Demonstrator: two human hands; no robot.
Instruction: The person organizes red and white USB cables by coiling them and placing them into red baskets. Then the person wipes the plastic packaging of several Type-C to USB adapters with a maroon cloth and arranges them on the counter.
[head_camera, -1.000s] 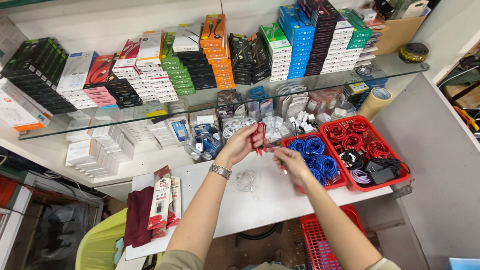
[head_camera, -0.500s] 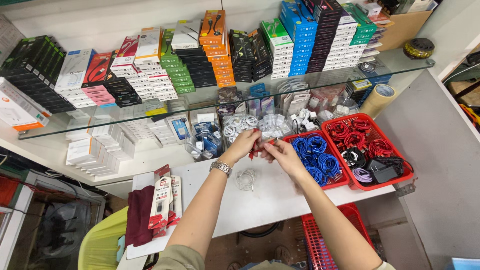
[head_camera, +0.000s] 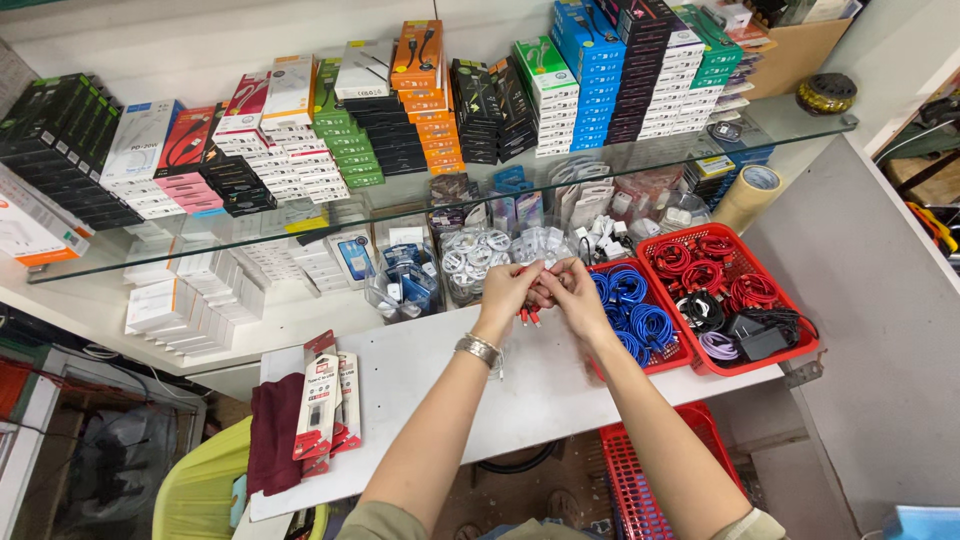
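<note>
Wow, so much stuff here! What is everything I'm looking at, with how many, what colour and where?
red cable: one, red, held between both hands above the white table
red baskets: two on the table at right, one with blue coiled cables, one with red coiled cables plus some black and lilac ones; a third under the table
boxed packs: many, mixed colours, stacked on the glass shelf
white coiled cables: many, under the shelf
tape roll: one, tan, right
carded packs: a few, red and white, table's left end
bracelet: one, silver, left wrist
left hand: fingers pinching the cable
right hand: fingers pinching the cable
</note>
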